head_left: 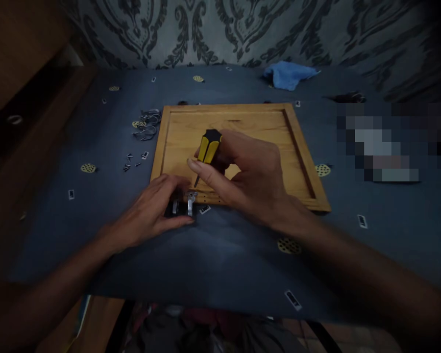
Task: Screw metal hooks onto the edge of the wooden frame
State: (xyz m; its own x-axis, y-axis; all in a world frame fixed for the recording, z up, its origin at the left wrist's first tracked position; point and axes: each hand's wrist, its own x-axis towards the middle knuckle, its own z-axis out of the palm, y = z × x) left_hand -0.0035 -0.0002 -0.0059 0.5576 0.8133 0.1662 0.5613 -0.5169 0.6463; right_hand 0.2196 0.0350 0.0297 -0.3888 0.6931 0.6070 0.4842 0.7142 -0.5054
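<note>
My right hand (250,171) is closed around a screwdriver (209,147) with a yellow and black handle. The shaft points down at the near left part of a wooden panel (235,200) with a raised frame. Just below the tip, a silver metal hinge (191,202) sits on the panel's near edge, beside a row of small holes. My left hand (150,211) is curled about this hinge, thumb at its lower end and fingers by the panel edge. Another shiny metal piece (175,207) shows inside the left hand; whether it belongs to the hinge I cannot tell.
Several loose screws (128,166) lie left of the panel, with a cluster of shiny metal parts (149,122) behind them. A blue cloth (290,75) lies at the back right, near a dark tool (347,97). Wooden furniture (25,63) borders the left side.
</note>
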